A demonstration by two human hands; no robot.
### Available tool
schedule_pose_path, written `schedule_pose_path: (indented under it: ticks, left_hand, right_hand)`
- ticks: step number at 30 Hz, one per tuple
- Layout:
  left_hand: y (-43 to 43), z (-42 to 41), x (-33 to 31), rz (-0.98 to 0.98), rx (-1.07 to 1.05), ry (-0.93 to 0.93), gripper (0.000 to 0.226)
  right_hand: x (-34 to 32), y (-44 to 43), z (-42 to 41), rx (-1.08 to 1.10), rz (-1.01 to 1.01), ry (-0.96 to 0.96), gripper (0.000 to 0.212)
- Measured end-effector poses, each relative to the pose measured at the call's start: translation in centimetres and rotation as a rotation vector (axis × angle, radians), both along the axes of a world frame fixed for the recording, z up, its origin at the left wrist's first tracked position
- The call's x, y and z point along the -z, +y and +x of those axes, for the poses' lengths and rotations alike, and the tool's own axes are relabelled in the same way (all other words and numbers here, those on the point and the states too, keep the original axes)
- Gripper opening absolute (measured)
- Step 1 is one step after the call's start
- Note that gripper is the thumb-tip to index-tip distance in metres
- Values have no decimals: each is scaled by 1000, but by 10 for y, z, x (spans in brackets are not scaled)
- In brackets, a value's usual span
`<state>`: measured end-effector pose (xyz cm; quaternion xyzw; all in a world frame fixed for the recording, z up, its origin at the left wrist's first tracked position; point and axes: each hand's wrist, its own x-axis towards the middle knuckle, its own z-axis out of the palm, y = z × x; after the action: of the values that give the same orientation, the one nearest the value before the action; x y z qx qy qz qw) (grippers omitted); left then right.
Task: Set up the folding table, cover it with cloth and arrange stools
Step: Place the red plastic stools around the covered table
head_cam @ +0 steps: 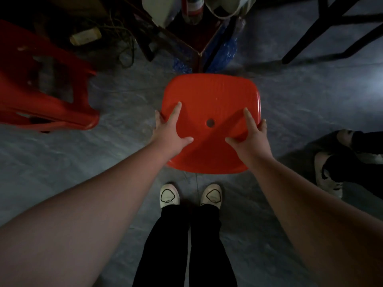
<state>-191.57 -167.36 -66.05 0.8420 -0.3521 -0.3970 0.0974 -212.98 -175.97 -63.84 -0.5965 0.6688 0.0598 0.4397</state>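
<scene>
A red plastic stool (209, 96) with a small round hole in its seat stands on the grey floor right in front of my feet. My left hand (167, 132) grips the seat's left edge, thumb and forefinger lying on top and the other fingers curled over the rim. On the right edge, my right hand (248, 137) holds the seat the same way. A second red stool (41, 96) lies tipped on its side at the left. Black folding-table legs (323, 32) show at the top right.
A low red-topped stand (192, 36) with bottles, bags and a blue mesh sits straight ahead past the stool. Tangled cords and a pale block (86, 36) lie at the back left. Another person's feet in dark trousers (342, 162) are at the right.
</scene>
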Motion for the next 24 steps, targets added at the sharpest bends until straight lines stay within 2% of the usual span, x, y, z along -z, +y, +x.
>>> schedule_pose_path:
  ticks: [5,9,14,19,24]
  left_hand:
    - [-5,2,-25,70,1,-63,109]
    - [11,13,-79,82,14,-74,108]
    - [51,22,-200,47,-33,-74,114]
    - [91,35,-336,-1,-115,-132,110]
    - [154,51,-437,-98,-214,-141,112]
  right_hand:
    - [-25,3,10,-17,-43,14,95]
    - [-81,8,21,-119,-72,55,94]
    - [-199,29,36,-228,-148,35,92]
    - [-333,53,54,-365,-249,-5,90]
    - [-429,94,75,-527,-306,-47,103]
